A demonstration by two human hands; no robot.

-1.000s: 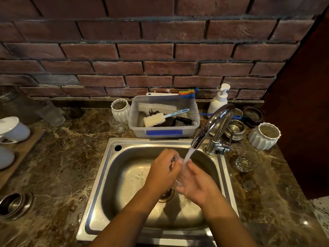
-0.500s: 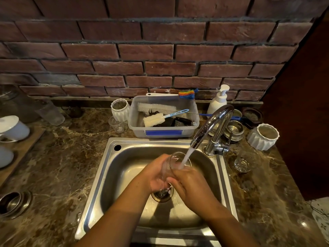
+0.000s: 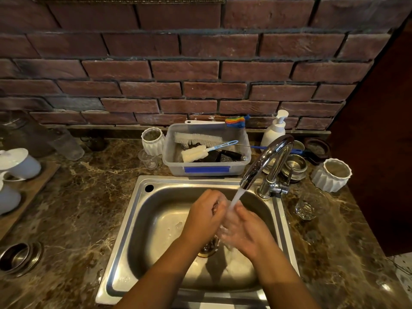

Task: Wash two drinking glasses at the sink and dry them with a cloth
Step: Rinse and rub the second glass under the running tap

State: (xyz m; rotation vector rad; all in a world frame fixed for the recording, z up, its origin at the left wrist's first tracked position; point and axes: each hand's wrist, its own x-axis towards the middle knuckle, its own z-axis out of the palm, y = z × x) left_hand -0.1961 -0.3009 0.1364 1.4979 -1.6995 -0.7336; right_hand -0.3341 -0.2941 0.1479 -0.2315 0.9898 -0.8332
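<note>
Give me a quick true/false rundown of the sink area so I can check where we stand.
1. Water runs from the faucet down between the left hand and the right hand, over the sink. True.
2. The plastic tub of brushes sits inside the basin. False: it stands on the counter behind the sink.
3. A second glass stands on the counter to the right of the sink. True.
4. The left hand holds the sponge brush. False: that brush lies in the tub.
5. The soap dispenser lies on its side. False: it stands upright behind the faucet.
</note>
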